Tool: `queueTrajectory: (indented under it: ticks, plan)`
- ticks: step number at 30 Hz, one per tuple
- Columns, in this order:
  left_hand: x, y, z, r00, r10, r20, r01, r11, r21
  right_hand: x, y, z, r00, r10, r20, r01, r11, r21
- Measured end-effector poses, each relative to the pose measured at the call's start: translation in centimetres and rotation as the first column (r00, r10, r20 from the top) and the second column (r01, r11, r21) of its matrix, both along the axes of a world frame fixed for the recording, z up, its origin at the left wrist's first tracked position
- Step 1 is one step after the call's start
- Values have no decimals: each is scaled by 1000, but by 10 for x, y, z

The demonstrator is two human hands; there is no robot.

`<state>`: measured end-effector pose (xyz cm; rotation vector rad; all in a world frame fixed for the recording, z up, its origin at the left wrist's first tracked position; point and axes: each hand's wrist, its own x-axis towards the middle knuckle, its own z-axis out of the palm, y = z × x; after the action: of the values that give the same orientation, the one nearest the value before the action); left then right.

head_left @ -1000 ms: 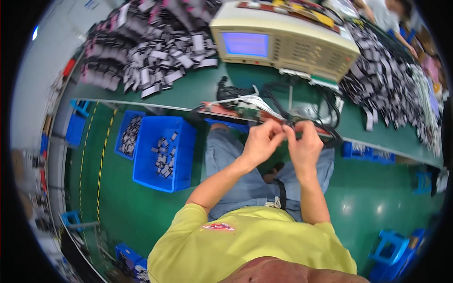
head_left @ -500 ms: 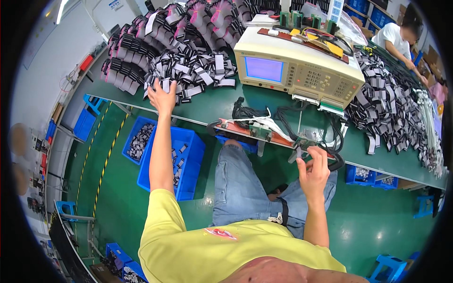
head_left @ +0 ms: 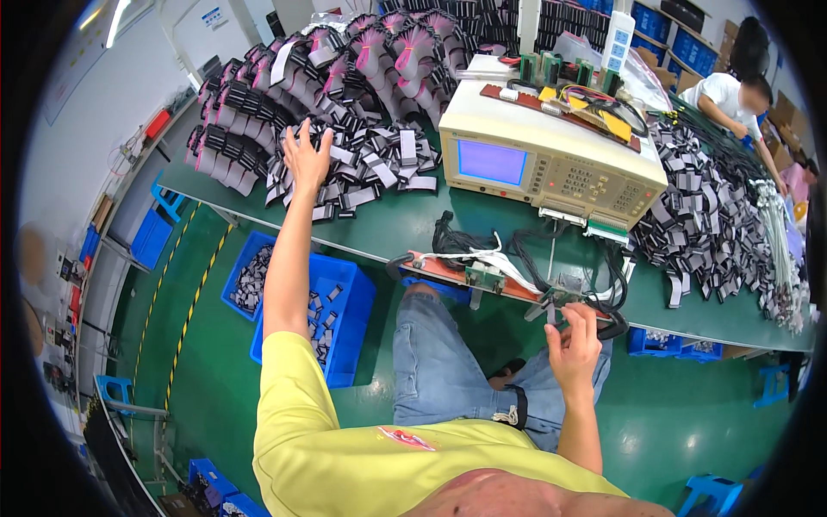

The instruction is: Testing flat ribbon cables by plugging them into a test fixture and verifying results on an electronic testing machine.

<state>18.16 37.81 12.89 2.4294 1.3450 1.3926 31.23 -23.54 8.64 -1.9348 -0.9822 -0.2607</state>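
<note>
My left hand (head_left: 307,162) reaches over a heap of short grey ribbon cables with black connectors (head_left: 379,159) on the table's far left. Its fingers are spread, and no cable shows in its grip. At the table's front edge, my right hand (head_left: 575,345) is beside the right end of a test fixture (head_left: 482,271) on a red board. The fingers there are loosely curled, with the thumb apart from them. A short grey ribbon piece (head_left: 551,313) stands at the fixture close to the thumb and index fingertip; I see no clear grip on it.
A beige tester (head_left: 551,164) with a lit screen stands behind the fixture, joined by black and white leads. Pink-tied cable bundles (head_left: 233,159) lie at left, another cable heap (head_left: 706,224) at right. Blue bins (head_left: 353,302) stand below. A co-worker (head_left: 728,95) is at far right.
My left hand has moved farther over the cable heap, its fingers more spread. My right hand stays by the fixture. The view has tilted, so the scene sits lower.
</note>
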Motion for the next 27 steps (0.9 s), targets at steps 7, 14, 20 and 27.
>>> queueTrajectory:
  ticks: [7,14,20,27]
  plan:
    - [44,-51,25,973,-151,-172,207,902,379,2,-4,5,999,25,45,-22,998,-58]
    - [-66,-25,-6,992,125,3,-124,990,71,7,-7,3,996,82,29,-80,995,-66]
    - [-52,-16,-22,997,-55,-60,59,997,59,12,-2,2,992,124,14,-123,989,-77]
    - [56,-34,21,964,-61,-259,92,990,110,5,2,2,997,82,3,-81,994,-70]
